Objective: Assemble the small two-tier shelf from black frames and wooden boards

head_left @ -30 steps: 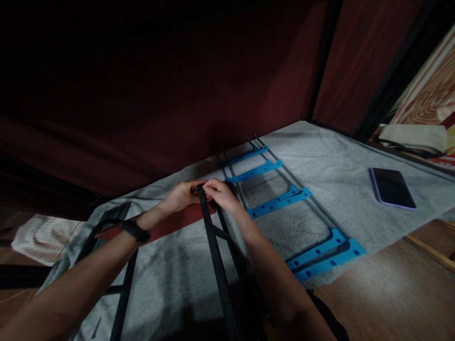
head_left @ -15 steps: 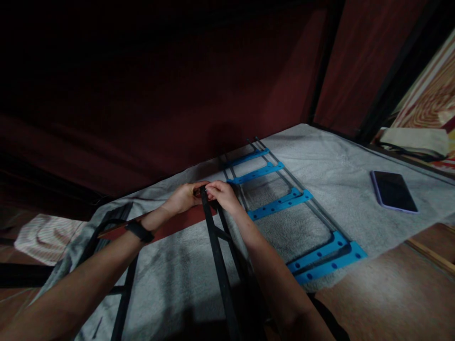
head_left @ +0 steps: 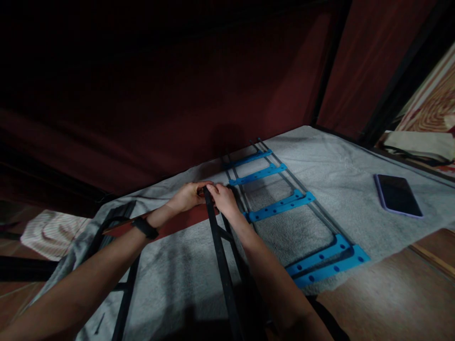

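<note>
Both hands meet at the top end of a black metal frame (head_left: 221,253) that stands on a grey towel-like cloth. My left hand (head_left: 187,196) is closed around the frame's end, its fingers curled behind the bar. Against the frame lies a reddish-brown board (head_left: 181,226), passing under my left wrist. From the other side, my right hand (head_left: 223,200) presses its thumb and fingers together at the same end; whatever sits in them is hidden. A second black frame part (head_left: 125,296) stands to the left, beyond my left forearm.
Blue drilled brackets on grey rods (head_left: 280,207) lie on the cloth (head_left: 341,175) to the right. Farther right is a phone (head_left: 398,195). A small dark screw-like piece (head_left: 100,324) lies at the lower left. A dark red panel (head_left: 199,109) rises behind.
A small shiny bit at my right fingertips no longer shows. My right fingers have shifted slightly over the frame's end. The whole view has moved a little.
</note>
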`<state>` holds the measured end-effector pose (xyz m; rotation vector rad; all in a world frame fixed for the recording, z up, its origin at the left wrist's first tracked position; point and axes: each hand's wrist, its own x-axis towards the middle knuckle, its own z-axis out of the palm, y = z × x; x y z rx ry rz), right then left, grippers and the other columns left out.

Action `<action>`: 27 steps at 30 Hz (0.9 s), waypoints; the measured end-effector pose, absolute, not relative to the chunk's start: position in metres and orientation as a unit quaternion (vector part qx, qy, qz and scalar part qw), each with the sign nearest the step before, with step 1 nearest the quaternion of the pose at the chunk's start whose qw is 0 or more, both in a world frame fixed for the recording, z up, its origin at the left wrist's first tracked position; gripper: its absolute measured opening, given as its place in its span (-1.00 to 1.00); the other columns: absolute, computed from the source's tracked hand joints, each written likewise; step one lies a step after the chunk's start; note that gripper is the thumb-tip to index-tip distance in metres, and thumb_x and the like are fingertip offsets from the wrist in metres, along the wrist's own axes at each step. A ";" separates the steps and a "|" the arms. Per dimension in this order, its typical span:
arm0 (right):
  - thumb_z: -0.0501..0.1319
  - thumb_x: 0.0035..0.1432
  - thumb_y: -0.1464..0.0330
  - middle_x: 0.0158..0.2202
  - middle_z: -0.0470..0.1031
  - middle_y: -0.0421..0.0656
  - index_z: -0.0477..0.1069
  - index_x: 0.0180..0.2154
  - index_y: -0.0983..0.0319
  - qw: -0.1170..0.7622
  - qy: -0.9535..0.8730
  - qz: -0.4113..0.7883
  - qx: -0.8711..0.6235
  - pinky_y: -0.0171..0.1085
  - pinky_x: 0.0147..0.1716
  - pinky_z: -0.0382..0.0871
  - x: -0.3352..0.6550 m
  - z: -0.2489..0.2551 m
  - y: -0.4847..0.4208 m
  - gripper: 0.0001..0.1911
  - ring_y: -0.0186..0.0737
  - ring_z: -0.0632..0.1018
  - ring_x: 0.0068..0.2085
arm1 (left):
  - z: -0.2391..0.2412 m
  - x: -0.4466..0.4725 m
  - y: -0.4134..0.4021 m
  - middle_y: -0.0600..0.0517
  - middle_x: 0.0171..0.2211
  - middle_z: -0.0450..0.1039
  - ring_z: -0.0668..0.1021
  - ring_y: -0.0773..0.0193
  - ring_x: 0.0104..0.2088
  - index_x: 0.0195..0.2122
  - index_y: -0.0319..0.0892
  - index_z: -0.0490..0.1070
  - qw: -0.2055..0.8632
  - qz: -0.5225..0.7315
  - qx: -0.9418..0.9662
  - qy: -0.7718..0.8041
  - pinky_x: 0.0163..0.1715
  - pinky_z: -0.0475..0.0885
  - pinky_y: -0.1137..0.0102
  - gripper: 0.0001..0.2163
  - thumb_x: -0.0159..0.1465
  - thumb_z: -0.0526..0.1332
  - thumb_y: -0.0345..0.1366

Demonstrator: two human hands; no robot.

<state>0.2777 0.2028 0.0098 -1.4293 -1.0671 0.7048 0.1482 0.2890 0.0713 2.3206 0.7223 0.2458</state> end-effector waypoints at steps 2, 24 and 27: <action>0.07 0.28 0.08 -0.50 0.42 -0.17 0.31 -0.48 0.17 0.561 -0.446 0.292 -0.633 -0.27 -0.21 0.38 0.277 0.011 0.201 -0.61 -0.20 0.54 -0.30 | 0.071 0.148 0.289 0.04 -0.31 0.58 0.59 0.12 -0.26 -0.04 -0.20 0.51 0.339 0.101 0.896 0.270 -0.24 0.49 0.36 -0.51 -0.01 0.38 -0.14; 0.03 0.20 -0.07 -0.42 0.51 -0.19 0.41 -0.26 0.22 0.562 -0.448 0.378 -0.584 -0.34 -0.43 0.40 0.288 -0.001 0.187 -0.50 -0.34 0.49 -0.48 | 0.166 -0.004 0.258 -0.05 0.03 0.51 0.54 0.11 -0.01 0.07 -0.10 0.45 0.025 0.143 0.916 0.374 0.02 0.37 0.34 -0.59 0.26 0.14 -0.07; 0.12 0.11 -0.05 -0.41 0.51 -0.18 0.43 -0.26 0.22 0.566 -0.445 0.381 -0.581 -0.31 -0.42 0.42 0.292 -0.009 0.183 -0.53 -0.31 0.50 -0.46 | 0.164 -0.110 0.239 -0.04 -0.16 0.58 0.58 0.14 -0.19 -0.12 -0.16 0.52 0.014 0.263 0.785 0.561 -0.14 0.42 0.37 -0.67 0.24 0.13 -0.08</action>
